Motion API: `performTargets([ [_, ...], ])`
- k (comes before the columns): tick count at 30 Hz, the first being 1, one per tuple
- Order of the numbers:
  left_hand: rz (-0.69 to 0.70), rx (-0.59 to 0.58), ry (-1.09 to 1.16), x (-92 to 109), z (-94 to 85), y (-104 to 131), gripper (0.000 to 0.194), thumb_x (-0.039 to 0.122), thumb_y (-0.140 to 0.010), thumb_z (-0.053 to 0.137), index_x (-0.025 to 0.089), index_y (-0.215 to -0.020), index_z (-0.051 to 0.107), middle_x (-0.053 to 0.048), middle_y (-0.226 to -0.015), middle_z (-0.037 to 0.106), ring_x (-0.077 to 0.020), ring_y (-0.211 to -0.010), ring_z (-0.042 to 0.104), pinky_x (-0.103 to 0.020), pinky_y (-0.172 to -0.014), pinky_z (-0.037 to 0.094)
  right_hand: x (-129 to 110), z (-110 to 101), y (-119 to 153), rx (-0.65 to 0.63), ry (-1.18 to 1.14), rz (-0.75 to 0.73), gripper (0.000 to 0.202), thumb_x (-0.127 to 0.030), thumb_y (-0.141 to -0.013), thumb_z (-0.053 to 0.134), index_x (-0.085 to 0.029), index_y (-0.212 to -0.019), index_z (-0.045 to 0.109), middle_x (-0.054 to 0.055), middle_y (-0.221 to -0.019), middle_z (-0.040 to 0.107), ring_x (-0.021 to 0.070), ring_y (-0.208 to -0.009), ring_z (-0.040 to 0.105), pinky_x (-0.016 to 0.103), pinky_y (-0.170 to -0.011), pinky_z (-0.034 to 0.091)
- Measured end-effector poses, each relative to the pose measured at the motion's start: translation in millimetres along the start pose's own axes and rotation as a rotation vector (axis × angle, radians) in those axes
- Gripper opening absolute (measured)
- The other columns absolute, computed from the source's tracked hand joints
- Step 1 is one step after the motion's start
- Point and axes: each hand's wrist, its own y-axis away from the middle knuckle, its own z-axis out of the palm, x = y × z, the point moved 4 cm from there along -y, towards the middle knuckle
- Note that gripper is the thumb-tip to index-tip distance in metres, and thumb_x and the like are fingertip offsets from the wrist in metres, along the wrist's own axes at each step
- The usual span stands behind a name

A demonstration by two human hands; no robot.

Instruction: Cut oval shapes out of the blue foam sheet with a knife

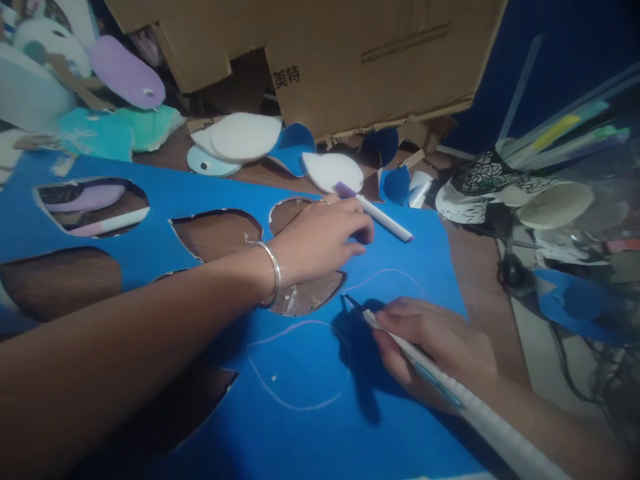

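Observation:
A blue board [400, 427] lies before me with several leaf-shaped holes cut through it. My right hand [430, 340] is closed around a craft knife [415, 357] with a long white handle. Its dark blade tip is at the left end of a pale drawn outline [395, 270], beside a cut hole. My left hand [325, 233] rests across the board near its far edge, fingers loosely bent and thumb apart, holding nothing visible. A white marker with purple ends [383, 217] lies just beyond its fingers. Another drawn outline [300, 407] is below the left hand.
White foam shapes [245, 137] and blue cut pieces [295, 147] lie along the far edge. A cardboard box [340, 67] stands behind them. Purple and teal shapes [127, 70] are piled at far left. At right are a patterned cup [480, 177], pens and tangled cables [565, 360].

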Motion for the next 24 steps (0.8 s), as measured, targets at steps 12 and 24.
performTargets([
  [12,-0.009,-0.003,0.007,0.3,-0.1,-0.1,0.012,0.022,-0.078,0.051,0.020,-0.086,0.060,-0.002,-0.094,0.054,-0.0207,-0.094,0.046,-0.034,-0.082,0.037,3.7,5.1,3.9,0.005,0.018,-0.023,0.026,-0.016,-0.073,0.054,-0.031,-0.095,0.052,-0.001,-0.068,0.066,0.0188,-0.058,0.064,0.028,-0.052,0.051],
  [24,0.000,0.011,0.017,-0.3,0.1,0.5,0.012,0.022,-0.077,0.052,0.020,-0.086,0.060,-0.001,-0.095,0.055,-0.0207,-0.095,0.046,-0.034,-0.082,0.037,2.3,4.6,3.3,0.044,0.054,-0.038,0.030,-0.014,-0.070,0.054,-0.030,-0.096,0.051,-0.002,-0.066,0.066,0.0184,-0.057,0.063,0.029,-0.049,0.051],
])
